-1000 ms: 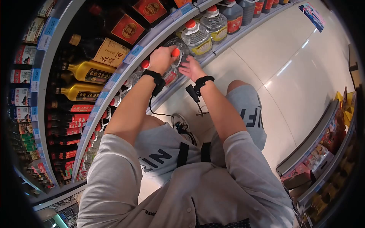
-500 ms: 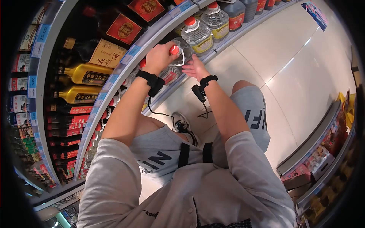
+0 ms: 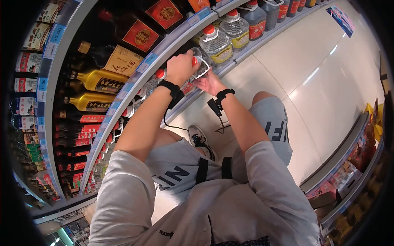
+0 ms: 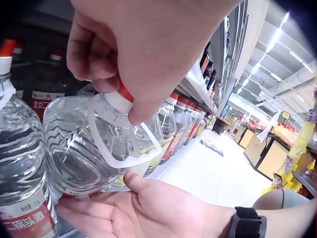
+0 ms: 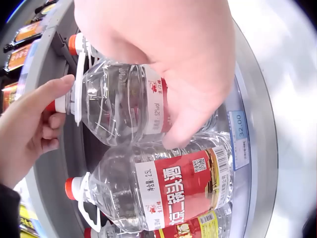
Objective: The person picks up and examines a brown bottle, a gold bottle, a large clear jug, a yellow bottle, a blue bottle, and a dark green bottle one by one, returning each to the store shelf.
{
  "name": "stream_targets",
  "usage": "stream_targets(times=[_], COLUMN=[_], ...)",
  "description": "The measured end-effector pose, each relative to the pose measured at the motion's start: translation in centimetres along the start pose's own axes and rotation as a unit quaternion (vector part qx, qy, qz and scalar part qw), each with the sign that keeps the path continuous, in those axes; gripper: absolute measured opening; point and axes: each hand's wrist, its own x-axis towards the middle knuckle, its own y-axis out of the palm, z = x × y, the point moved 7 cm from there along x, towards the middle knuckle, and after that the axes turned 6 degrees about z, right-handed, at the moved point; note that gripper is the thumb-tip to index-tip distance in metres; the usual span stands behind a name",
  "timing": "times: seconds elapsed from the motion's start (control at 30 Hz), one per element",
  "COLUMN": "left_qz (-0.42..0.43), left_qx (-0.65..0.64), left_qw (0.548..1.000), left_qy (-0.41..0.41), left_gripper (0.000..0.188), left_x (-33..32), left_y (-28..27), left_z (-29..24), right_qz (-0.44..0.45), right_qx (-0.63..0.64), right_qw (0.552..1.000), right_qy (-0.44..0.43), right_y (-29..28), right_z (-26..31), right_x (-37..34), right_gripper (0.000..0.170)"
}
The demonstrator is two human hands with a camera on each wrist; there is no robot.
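A large clear plastic jug [image 4: 79,144] with a red cap and white carry loop tilts among others on the low shelf. My left hand [image 3: 180,69] grips it at the cap and neck, the thumb against the white collar in the left wrist view. Beneath its lower end lies my right hand [image 4: 148,208], palm up with fingers extended along the base. The right wrist view shows the right hand [image 5: 173,64] at the jug's labelled end, partly covering the red and white label. A similar jug [image 5: 183,183] with a red label stands right beside it.
Jugs with yellow labels [image 3: 217,51] line the same low shelf farther along. Above it, a shelf edge with price tags [image 3: 147,61] runs close over my left hand, carrying dark and golden bottles [image 3: 100,84]. A second shelf unit [image 3: 336,160] stands across the tiled floor [image 3: 303,94].
My right hand has gone from spread fingers beside the jug to lying under its lower end. The left hand keeps its grip at the cap. The head view has shifted slightly.
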Motion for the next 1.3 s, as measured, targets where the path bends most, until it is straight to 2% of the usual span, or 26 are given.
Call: stream_targets(times=[0.2,0.3,0.37,0.5,0.57,0.6,0.63,0.7,0.73,0.8,0.83,0.87,0.9,0.97,1.1,1.17,1.2,1.3], left_qz=[-0.011,-0.014,-0.039,-0.081,-0.100,-0.108,-0.116,-0.125,-0.133,-0.138,-0.148,-0.159,-0.155,-0.156,-0.171,-0.203,-0.191,-0.195], left_qx=[-0.013,-0.019,-0.031,-0.048,-0.071,-0.071,-0.070,-0.087,-0.106,-0.125,-0.158,-0.191,-0.189,-0.267,-0.334,-0.440,-0.448,-0.493], left_qw=[1.000,1.000,0.999,0.995,0.992,0.992,0.991,0.988,0.985,0.982,0.974,0.966,0.967,0.948,0.925,0.873,0.872,0.847], left_qy=[0.011,0.014,0.018,0.020,0.008,0.005,0.003,0.013,0.031,0.046,0.058,0.072,0.075,0.072,0.057,0.059,0.047,0.041], left_gripper=[0.043,0.043,0.043,0.043,0.043,0.042,0.042,0.041,0.040,0.039,0.038,0.036,0.036,0.034,0.032,0.030,0.029,0.029], left_x=[-1.0,-1.7,-2.1,-2.8,-3.2,-3.2,-3.4,-4.3,-4.8,-6.0,-6.6,-7.1,-7.6,-8.4,-7.9,-7.2,-6.8,-6.0], left_y=[-1.1,-2.2,-3.3,-6.0,-7.7,-8.6,-9.2,-10.2,-10.7,-11.9,-12.9,-13.8,-14.6,-15.7,-16.1,-15.4,-15.3,-14.1], left_z=[-0.6,-1.0,-0.8,0.2,0.9,1.2,1.3,0.9,0.3,-0.7,-1.0,-1.3,-1.7,-1.9,0.5,2.8,3.5,5.3], right_qz=[0.039,0.007,0.022,0.035,0.114,0.116,0.115,-0.084,-0.085,-0.273,-0.273,-0.094,0.087,0.087,0.173,0.211,0.130,0.172], right_qx=[-0.052,-0.084,-0.106,-0.066,-0.087,-0.067,-0.068,-0.022,-0.023,0.000,0.001,0.079,0.155,0.172,0.264,0.305,0.257,0.286], right_qw=[0.998,0.996,0.994,0.997,0.989,0.990,0.990,0.996,0.996,0.962,0.962,0.992,0.983,0.979,0.949,0.928,0.957,0.941], right_qy=[0.016,0.025,0.027,0.023,-0.040,-0.034,-0.033,0.028,0.028,0.020,0.023,-0.006,-0.037,-0.067,0.003,0.040,0.031,0.049], right_y=[-0.2,-0.5,-0.3,0.5,1.2,0.3,-0.4,-3.7,-3.9,-5.0,-5.2,-3.3,-1.5,-2.7,2.5,5.1,4.9,6.0], right_z=[0.7,0.8,1.6,2.2,3.1,3.2,3.0,2.1,1.9,1.1,0.5,0.2,0.1,-0.9,0.8,1.7,1.4,0.7], right_x=[-0.6,-2.0,-3.0,-6.2,-7.9,-8.3,-8.5,-8.9,-8.9,-11.0,-11.1,-9.8,-9.3,-8.4,-12.1,-14.3,-14.6,-15.5], right_gripper=[0.073,0.074,0.076,0.072,0.077,0.069,0.069,0.056,0.056,0.046,0.046,0.046,0.045,0.045,0.046,0.046,0.046,0.054])
